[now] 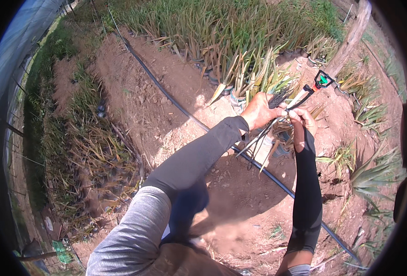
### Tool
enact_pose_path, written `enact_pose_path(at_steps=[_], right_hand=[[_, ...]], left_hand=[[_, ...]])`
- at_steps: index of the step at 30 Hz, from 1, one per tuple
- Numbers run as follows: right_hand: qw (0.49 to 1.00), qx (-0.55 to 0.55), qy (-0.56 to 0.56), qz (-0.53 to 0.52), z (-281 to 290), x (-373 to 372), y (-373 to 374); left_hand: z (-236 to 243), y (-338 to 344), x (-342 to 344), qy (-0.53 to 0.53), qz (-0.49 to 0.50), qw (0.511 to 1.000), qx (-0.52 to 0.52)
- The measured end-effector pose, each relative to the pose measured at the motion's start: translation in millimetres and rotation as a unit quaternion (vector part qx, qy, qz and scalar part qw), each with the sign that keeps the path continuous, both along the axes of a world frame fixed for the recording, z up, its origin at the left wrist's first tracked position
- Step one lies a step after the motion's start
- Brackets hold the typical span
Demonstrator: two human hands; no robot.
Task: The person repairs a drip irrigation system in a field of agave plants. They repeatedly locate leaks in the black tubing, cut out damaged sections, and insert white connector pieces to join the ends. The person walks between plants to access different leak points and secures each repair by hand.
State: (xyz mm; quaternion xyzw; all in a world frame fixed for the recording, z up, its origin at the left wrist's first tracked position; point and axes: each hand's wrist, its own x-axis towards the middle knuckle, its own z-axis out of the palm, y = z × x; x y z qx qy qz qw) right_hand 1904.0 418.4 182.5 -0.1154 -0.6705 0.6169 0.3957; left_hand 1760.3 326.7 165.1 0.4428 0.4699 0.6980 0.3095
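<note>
A sprinkler head (323, 80), black with a green centre, tops a white stake (299, 97) that has a thin black tube beside it. Against this stake, my left hand (258, 112) is closed on a bundle of thin black strips (279, 98) that look like cable ties; their long ends hang below the fist. My right hand (306, 121) pinches at the stake just below the sprinkler, apparently on one black tie there. The fingertips of both hands meet, partly hiding what they grip. Dark sleeves cover both forearms.
A black irrigation hose (176, 103) crosses the bare soil diagonally beneath my arms. Dense spiky-leaved potted plants (203, 27) stand beyond my hands, with drier ones (97, 161) at left. A wooden post (350, 39) rises at upper right.
</note>
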Motion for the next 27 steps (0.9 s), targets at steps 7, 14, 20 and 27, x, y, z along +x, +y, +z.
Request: enact_pose_path(at_steps=[7, 14, 20, 27], right_hand=[[0.947, -0.239, -0.147, 0.158, 10, -1, 14], [0.944, -0.313, -0.064, 0.088, -20, 30, 1], [0.871, -0.482, -0.064, -0.075, -199, 169, -96], [0.867, -0.399, -0.242, -0.172, -246, 307, -319]], left_hand=[[15, -17, -1, 0.036, 0.043, 0.998, -0.030], [-4, -10, 0, 0.039, 0.064, 0.997, -0.003], [-19, -51, 27, -0.058, 0.147, 0.979, -0.132], [-54, -191, 180, -0.122, -0.125, 0.913, -0.369]])
